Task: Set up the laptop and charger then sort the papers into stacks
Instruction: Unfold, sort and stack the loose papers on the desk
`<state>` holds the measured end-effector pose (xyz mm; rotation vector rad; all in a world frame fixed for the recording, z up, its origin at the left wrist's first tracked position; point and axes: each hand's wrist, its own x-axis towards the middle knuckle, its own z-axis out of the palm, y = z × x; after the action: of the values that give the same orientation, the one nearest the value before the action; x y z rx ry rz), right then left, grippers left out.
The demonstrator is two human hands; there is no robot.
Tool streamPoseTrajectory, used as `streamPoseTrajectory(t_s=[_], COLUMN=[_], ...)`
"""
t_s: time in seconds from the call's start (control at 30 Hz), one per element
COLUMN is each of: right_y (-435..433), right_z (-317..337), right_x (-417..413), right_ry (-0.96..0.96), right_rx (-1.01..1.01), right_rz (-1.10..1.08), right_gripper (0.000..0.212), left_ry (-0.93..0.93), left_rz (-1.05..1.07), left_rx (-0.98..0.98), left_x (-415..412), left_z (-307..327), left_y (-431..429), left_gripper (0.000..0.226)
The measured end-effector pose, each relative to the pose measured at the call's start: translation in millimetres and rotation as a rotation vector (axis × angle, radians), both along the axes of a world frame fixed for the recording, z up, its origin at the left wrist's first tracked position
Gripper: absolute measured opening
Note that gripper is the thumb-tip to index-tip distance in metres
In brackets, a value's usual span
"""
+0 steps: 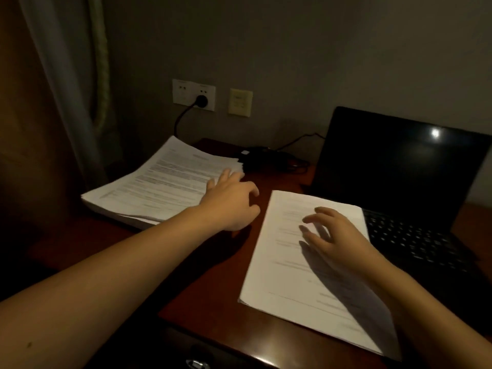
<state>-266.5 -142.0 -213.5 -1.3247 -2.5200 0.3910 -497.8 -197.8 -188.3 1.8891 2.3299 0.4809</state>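
A thick stack of printed papers [159, 187] lies at the desk's left. My left hand [231, 201] hovers at its right edge, fingers loosely curled and holding nothing. A thinner stack of papers [287, 275] lies in the middle, partly over the keyboard of the open black laptop [399, 161] on the right. My right hand [335, 233] is above this stack, fingers spread and relaxed. The black charger brick [258, 158] sits behind the thick stack, and its plug [201, 101] is in the wall socket.
The dark wooden desk [213, 283] stands against a grey wall. A curtain [77, 75] hangs at the left. A yellowish wall plate [240, 102] is beside the socket. Cable loops lie between the charger and the laptop.
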Motion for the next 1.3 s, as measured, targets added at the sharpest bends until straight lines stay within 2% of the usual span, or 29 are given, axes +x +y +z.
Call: streamPoseTrajectory(t_s=[0.07,0.2,0.3,0.37,0.43,0.53,0.63,0.7,0.73,0.8,0.87,0.9,1.0,1.1,1.17,1.3], right_y=[-2.5,-8.9,-14.7,-17.2,-18.6,-15.4,-4.4,3.5,6.8,9.1,7.1,7.0,14.4,32.0,40.5,38.1], right_z=[-6.4,-15.1,-14.6,-10.3,-3.8,7.8,24.6,45.6,58.1,82.1,99.2,104.3,110.0,108.1,102.2,83.7], right_x=[36.5,76.6,86.4,88.3,87.3,79.7,64.7,53.2,47.5,37.1,32.3,33.9,54.5,92.9,117.5,149.9], right_ry=[-0.030,-0.085,-0.169,-0.252,-0.316,-0.323,-0.271,-0.323,-0.381,-0.492,-0.543,-0.545,-0.466,-0.257,-0.089,0.259], right_rx=[0.028,0.075,0.085,0.091,0.090,0.125,0.300,0.449,0.513,0.542,0.434,0.368,0.193,0.050,-0.053,-0.224], right_rz=[-0.058,-0.114,-0.119,-0.131,-0.143,-0.153,-0.078,0.013,0.066,0.150,0.165,0.158,0.150,0.132,0.093,-0.039], right_gripper=[0.040,0.048,0.050,0.050,0.048,0.045,0.069,0.086,0.086,0.068,0.035,0.024,0.009,0.009,0.009,0.019], left_ry=[-0.149,-0.760,-1.113,-1.265,-1.235,-0.971,-0.722,-0.543,-0.472,-0.398,-0.371,-0.333,-0.177,-0.031,-0.171,-0.679], left_rz=[-0.034,-0.031,0.106,0.209,0.231,0.102,-0.097,-0.236,-0.293,-0.373,-0.398,-0.394,-0.351,-0.188,-0.057,0.190], left_rx=[-0.022,-0.006,0.045,0.012,-0.089,-0.147,-0.054,0.028,0.042,0.018,-0.002,-0.006,0.003,0.190,0.335,0.456], left_x=[23.1,53.9,64.1,66.2,64.8,65.6,72.6,79.0,82.2,87.8,88.2,86.0,72.1,54.1,47.6,53.0], left_z=[-3.4,-8.4,-5.3,-1.8,-1.2,-5.5,-1.7,7.9,12.8,20.9,23.2,23.4,23.6,18.5,12.9,1.5], left_y=[6.7,26.3,39.7,41.2,38.5,33.3,29.4,26.6,26.4,25.4,24.2,23.2,19.4,17.5,15.3,13.1], left_gripper=[0.046,0.053,0.064,0.058,0.038,0.016,0.012,0.018,0.023,0.024,0.013,0.015,0.045,0.068,0.074,0.082])
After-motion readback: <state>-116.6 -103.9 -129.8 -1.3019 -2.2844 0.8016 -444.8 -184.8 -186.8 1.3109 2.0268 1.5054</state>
